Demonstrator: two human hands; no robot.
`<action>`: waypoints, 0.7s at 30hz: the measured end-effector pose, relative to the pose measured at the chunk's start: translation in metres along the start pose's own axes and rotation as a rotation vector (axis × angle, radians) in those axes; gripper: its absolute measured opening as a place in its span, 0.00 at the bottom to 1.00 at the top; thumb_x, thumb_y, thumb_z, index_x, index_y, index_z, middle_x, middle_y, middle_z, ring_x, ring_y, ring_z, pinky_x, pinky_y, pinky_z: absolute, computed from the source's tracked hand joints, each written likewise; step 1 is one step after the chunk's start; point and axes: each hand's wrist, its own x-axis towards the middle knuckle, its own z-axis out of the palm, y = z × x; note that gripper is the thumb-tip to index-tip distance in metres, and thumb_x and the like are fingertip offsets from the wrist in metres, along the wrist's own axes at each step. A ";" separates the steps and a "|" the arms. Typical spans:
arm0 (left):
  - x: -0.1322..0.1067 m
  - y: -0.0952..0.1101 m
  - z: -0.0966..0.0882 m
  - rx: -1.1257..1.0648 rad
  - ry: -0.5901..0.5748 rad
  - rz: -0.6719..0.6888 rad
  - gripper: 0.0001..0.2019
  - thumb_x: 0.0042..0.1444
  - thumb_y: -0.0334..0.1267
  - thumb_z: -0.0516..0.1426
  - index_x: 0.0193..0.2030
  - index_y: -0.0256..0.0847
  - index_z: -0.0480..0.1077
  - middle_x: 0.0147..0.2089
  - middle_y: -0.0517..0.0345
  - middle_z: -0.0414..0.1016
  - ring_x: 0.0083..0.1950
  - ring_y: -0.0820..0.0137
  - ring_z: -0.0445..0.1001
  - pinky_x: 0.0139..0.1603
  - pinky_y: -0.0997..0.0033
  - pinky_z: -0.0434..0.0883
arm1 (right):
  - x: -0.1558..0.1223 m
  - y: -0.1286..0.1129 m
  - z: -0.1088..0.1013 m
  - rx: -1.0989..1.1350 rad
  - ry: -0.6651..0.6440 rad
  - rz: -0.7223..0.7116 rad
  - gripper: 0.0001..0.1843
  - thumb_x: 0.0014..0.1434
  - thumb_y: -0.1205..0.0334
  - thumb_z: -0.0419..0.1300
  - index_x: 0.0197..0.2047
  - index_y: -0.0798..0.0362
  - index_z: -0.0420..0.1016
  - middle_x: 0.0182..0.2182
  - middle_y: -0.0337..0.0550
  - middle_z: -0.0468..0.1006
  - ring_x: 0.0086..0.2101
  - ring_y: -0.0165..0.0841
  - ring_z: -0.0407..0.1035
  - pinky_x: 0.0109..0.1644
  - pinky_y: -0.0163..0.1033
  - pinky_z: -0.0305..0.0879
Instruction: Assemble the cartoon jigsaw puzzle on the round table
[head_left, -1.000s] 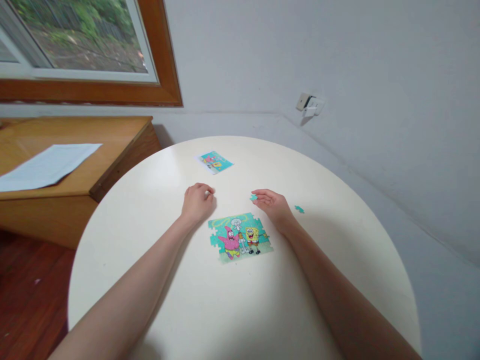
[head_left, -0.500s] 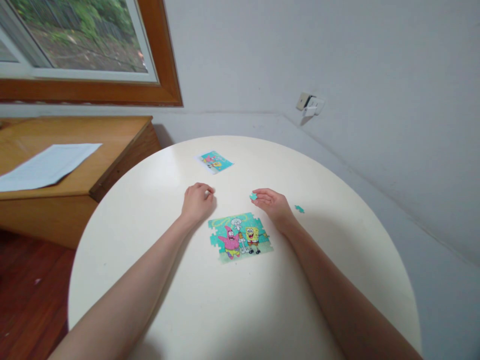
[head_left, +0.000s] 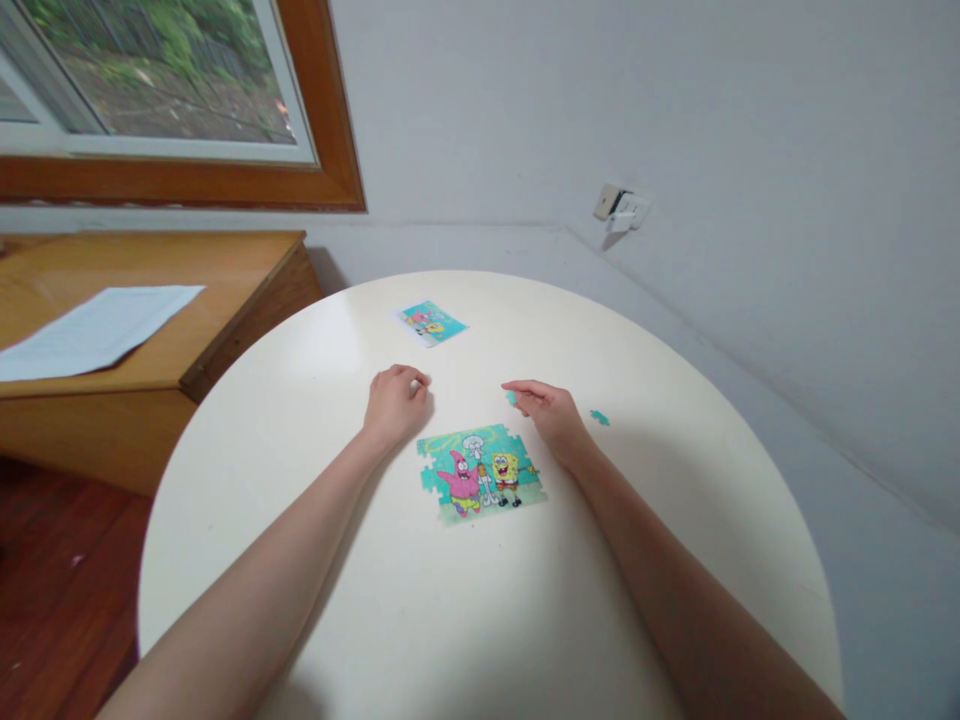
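A cartoon jigsaw puzzle [head_left: 480, 472] lies partly assembled on the round cream table [head_left: 375, 600], with gaps along its edges. My right hand [head_left: 551, 412] rests just beyond the puzzle's upper right corner, fingers pinched on a small teal puzzle piece [head_left: 511, 398]. My left hand [head_left: 394, 402] sits curled on the table left of the puzzle's top edge, fingers closed, with a small pale thing at the fingertips that I cannot make out. Another loose teal piece [head_left: 598, 417] lies to the right of my right hand.
A small picture card [head_left: 431, 323] with the same cartoon lies at the table's far side. A wooden desk [head_left: 187, 330] with a white paper [head_left: 97, 325] stands to the left under a window. A wall socket [head_left: 621, 208] sits on the grey wall.
My right hand has turned slightly and brought the teal piece a little lower, toward the puzzle. My left hand has stayed put.
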 end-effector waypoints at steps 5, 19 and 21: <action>0.000 0.000 -0.001 0.012 -0.003 -0.002 0.14 0.50 0.31 0.50 0.38 0.40 0.76 0.46 0.50 0.76 0.51 0.60 0.72 0.58 0.57 0.66 | 0.000 0.000 0.001 -0.014 -0.016 -0.037 0.17 0.48 0.53 0.62 0.38 0.55 0.78 0.30 0.44 0.79 0.32 0.33 0.71 0.38 0.40 0.68; 0.000 0.000 0.000 0.006 -0.002 0.000 0.13 0.50 0.30 0.50 0.37 0.40 0.75 0.46 0.50 0.76 0.51 0.60 0.72 0.58 0.58 0.66 | -0.005 -0.016 -0.007 -0.195 -0.195 -0.120 0.10 0.53 0.59 0.58 0.31 0.53 0.80 0.33 0.45 0.80 0.34 0.34 0.72 0.41 0.39 0.66; 0.000 0.000 0.000 0.005 -0.001 0.001 0.13 0.50 0.31 0.50 0.37 0.40 0.75 0.46 0.50 0.76 0.51 0.60 0.72 0.58 0.58 0.66 | -0.004 -0.014 -0.006 -0.170 -0.201 -0.113 0.09 0.52 0.59 0.59 0.30 0.53 0.80 0.32 0.45 0.80 0.34 0.34 0.72 0.40 0.39 0.66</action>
